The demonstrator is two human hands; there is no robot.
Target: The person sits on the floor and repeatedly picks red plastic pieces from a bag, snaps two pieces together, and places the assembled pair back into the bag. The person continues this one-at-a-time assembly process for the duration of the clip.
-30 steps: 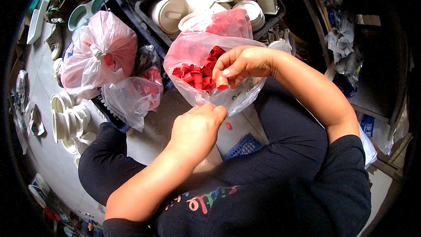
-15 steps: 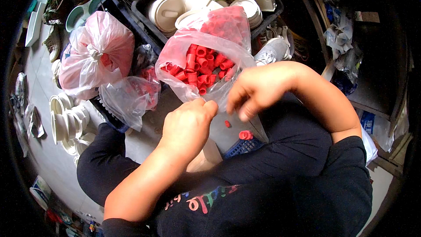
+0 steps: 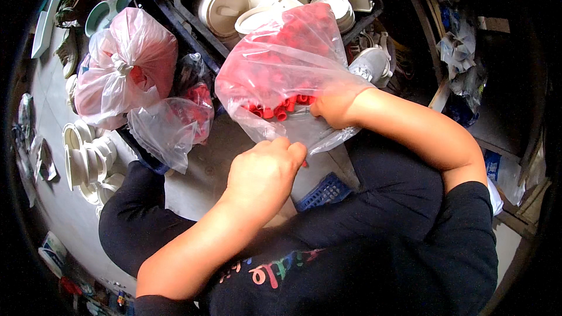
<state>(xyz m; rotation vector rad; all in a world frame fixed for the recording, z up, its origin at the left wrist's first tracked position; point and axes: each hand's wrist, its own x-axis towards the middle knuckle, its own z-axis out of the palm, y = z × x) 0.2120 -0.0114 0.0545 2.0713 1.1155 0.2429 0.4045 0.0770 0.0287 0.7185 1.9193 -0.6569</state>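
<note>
A clear plastic bag [image 3: 257, 70] full of short red plastic tube pieces [image 3: 284, 107] lies in front of me, its mouth toward me. My left hand [image 3: 263, 167] is closed in a pinch on the near rim of the bag. Just beyond its fingertips shows a small red bit [image 3: 304, 164]. My right hand [image 3: 339, 108] reaches into the bag's mouth from the right, beside the red pieces. Plastic covers part of it, and most of its fingers are hidden. A blue plastic basket [image 3: 325, 192] sits below the hands, near my leg.
A black crate [image 3: 374, 14] behind the bag holds white plastic fittings [image 3: 225, 11]. At left stand a knotted bag of red pieces [image 3: 126, 70] and a smaller clear bag [image 3: 167, 126]. White flanged fittings [image 3: 88, 155] lie on the floor. A shoe [image 3: 370, 64] is behind the right hand.
My right hand has moved from outside the bag up into its mouth. The red piece seen above the blue basket no longer shows there. The bag's upper film now covers more of the red pieces.
</note>
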